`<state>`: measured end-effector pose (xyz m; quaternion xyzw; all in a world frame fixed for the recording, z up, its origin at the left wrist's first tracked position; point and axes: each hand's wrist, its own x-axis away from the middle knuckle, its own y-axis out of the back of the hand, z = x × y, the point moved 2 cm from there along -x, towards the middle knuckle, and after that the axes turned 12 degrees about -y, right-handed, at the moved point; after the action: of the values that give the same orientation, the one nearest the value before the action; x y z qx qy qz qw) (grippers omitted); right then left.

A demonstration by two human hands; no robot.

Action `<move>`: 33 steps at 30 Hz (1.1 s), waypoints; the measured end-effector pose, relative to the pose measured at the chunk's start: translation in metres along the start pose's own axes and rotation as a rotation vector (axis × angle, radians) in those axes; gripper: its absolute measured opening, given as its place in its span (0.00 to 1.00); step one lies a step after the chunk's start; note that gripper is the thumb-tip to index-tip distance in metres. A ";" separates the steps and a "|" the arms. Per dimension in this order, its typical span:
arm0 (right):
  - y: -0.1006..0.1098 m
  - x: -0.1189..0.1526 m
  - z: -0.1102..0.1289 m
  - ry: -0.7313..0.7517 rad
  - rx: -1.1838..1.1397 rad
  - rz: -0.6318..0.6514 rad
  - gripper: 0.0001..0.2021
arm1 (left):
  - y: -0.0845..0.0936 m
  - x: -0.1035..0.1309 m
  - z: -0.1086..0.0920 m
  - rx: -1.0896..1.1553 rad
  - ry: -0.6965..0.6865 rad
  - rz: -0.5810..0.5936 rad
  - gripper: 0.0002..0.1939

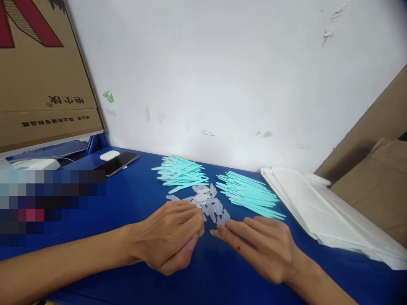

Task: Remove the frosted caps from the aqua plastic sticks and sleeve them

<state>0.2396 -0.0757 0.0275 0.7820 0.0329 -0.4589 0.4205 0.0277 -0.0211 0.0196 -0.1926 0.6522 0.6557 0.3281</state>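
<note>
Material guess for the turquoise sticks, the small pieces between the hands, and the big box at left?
Turquoise sticks: probably plastic, slight sheen.
Small pieces: likely soft plastic or silicone, translucent, frosted.
Big box: cardboard, matte brown, printed.

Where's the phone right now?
In the head view, the phone lies on the left side of the blue table, right beside the small white case.

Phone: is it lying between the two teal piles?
No, the phone lies to the left of both teal piles, beside the white case.
</note>
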 end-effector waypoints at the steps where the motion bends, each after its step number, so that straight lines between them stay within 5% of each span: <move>1: 0.000 0.000 0.000 0.003 -0.002 -0.011 0.05 | -0.001 0.000 0.000 -0.012 -0.001 0.001 0.09; 19: -0.003 0.002 -0.004 -0.058 0.059 0.024 0.21 | 0.002 0.001 -0.002 -0.133 0.027 0.079 0.05; 22: -0.001 0.001 -0.011 -0.097 0.081 0.017 0.16 | 0.003 0.001 0.000 -0.220 0.001 0.079 0.11; 25: 0.002 0.002 -0.023 -0.148 0.141 -0.017 0.01 | 0.005 0.002 0.007 -0.286 0.041 0.094 0.14; 26: 0.003 0.004 -0.028 -0.176 0.175 -0.004 0.04 | 0.006 0.003 0.010 -0.292 0.083 0.101 0.13; 33: -0.002 0.029 -0.079 -0.548 0.433 0.573 0.15 | 0.008 0.015 0.035 -0.370 0.423 0.332 0.09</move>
<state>0.3099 -0.0299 0.0221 0.6792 -0.3943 -0.5104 0.3503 0.0175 0.0169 0.0180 -0.2719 0.5981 0.7531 0.0336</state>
